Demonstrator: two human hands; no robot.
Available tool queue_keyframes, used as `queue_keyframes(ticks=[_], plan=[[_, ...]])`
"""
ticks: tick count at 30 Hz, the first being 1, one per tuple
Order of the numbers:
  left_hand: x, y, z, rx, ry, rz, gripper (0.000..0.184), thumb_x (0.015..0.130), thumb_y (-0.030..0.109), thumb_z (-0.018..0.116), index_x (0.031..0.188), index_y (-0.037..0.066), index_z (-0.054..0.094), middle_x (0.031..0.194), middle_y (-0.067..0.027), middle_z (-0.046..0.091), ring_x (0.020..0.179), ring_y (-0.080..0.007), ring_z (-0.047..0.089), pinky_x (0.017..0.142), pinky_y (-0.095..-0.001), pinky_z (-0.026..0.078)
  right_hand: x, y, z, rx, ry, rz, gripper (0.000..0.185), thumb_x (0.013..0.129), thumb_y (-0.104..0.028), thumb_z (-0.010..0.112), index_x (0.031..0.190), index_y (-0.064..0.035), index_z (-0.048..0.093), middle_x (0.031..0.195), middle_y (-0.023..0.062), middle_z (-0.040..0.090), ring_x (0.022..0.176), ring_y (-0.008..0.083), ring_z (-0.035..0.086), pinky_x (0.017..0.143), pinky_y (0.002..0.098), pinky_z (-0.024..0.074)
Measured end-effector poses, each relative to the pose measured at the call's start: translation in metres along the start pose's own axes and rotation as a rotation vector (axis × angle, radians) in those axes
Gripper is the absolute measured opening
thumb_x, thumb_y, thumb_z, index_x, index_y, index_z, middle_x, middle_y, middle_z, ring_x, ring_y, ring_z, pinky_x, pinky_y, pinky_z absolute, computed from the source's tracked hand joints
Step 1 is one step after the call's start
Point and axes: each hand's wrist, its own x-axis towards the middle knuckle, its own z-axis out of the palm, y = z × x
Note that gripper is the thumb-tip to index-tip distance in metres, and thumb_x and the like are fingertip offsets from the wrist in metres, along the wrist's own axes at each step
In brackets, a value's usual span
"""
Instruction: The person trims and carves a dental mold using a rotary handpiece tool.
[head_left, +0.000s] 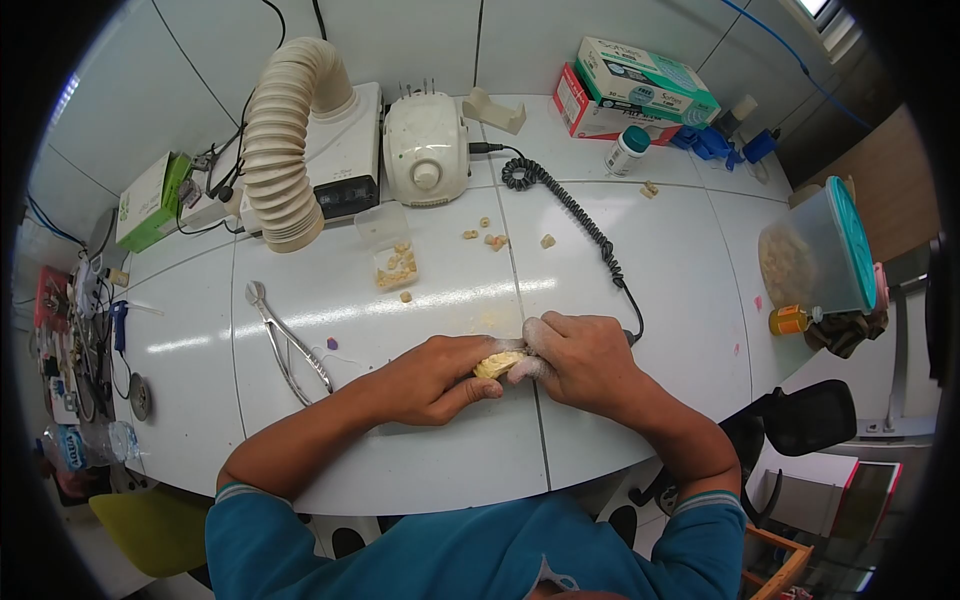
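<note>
My left hand (445, 375) is closed around a small pale-yellow piece (497, 365) that looks like a dental plaster cast, near the table's front. My right hand (585, 360), its fingertips coated in white dust, meets it from the right. Its fingers are wrapped around a rotary handpiece (631, 337); only the dark rear end shows behind the hand, joined to a coiled black cord (580, 222). The handpiece's tip is hidden between the fingers. Yellowish dust lies on the table just beyond both hands. Left of them rest long-handled metal pliers (285, 345).
Behind stand a white motor control unit (427, 150) and a ribbed suction hose (275, 150). A clear plastic box (383, 232) holds yellowish chips; more chips (495, 242) lie beside it. Glove boxes (640, 85), a white bottle (627, 150) and a teal-lidded tub (815, 255) line the right side.
</note>
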Motion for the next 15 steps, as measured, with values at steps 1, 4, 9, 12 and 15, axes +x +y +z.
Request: queue_keyframes(ticks=[1, 4, 9, 12, 15], plan=[[-0.0001, -0.0003, 0.0007, -0.001, 0.013, 0.010, 0.035, 0.111, 0.030, 0.063, 0.132, 0.002, 0.063, 0.103, -0.0198, 0.068, 0.092, -0.0393, 0.068, 0.084, -0.0491, 0.053, -0.0001, -0.0001, -0.0002, 0.004, -0.002, 0.001, 0.054, 0.097, -0.061, 0.071, 0.097, -0.0068, 0.067, 0.075, 0.0066, 0.062, 0.061, 0.0260, 0.067, 0.053, 0.0398, 0.0495], [-0.0005, -0.0005, -0.0020, 0.035, -0.022, -0.026, 0.033, 0.107, 0.023, 0.068, 0.134, 0.003, 0.065, 0.103, -0.0164, 0.069, 0.091, -0.0349, 0.071, 0.086, -0.0452, 0.054, -0.0003, -0.0005, -0.0006, 0.009, -0.007, 0.001, 0.054, 0.097, -0.061, 0.071, 0.097, -0.0071, 0.067, 0.075, 0.0064, 0.062, 0.061, 0.0259, 0.067, 0.053, 0.0397, 0.0495], [-0.0008, -0.0008, -0.0020, 0.035, -0.027, -0.034, 0.034, 0.107, 0.023, 0.067, 0.135, 0.003, 0.065, 0.103, -0.0163, 0.069, 0.092, -0.0353, 0.071, 0.086, -0.0451, 0.054, -0.0001, -0.0001, -0.0010, 0.012, 0.004, -0.009, 0.052, 0.097, -0.060, 0.072, 0.098, -0.0076, 0.068, 0.075, 0.0061, 0.062, 0.061, 0.0257, 0.067, 0.052, 0.0396, 0.0493], [-0.0006, 0.0001, -0.0007, 0.011, -0.010, -0.020, 0.035, 0.110, 0.028, 0.065, 0.134, 0.002, 0.063, 0.104, -0.0191, 0.069, 0.093, -0.0386, 0.070, 0.086, -0.0477, 0.054, 0.0000, -0.0006, -0.0014, 0.015, 0.012, -0.010, 0.051, 0.097, -0.059, 0.073, 0.097, -0.0079, 0.068, 0.074, 0.0059, 0.062, 0.060, 0.0255, 0.067, 0.052, 0.0396, 0.0490], [-0.0005, 0.0014, -0.0016, -0.001, -0.011, -0.019, 0.037, 0.111, 0.030, 0.064, 0.135, 0.002, 0.063, 0.107, -0.0207, 0.070, 0.096, -0.0404, 0.069, 0.087, -0.0492, 0.053, -0.0007, 0.0004, 0.0002, 0.014, 0.005, -0.008, 0.049, 0.097, -0.057, 0.073, 0.097, -0.0082, 0.068, 0.074, 0.0057, 0.061, 0.060, 0.0254, 0.067, 0.052, 0.0395, 0.0486]])
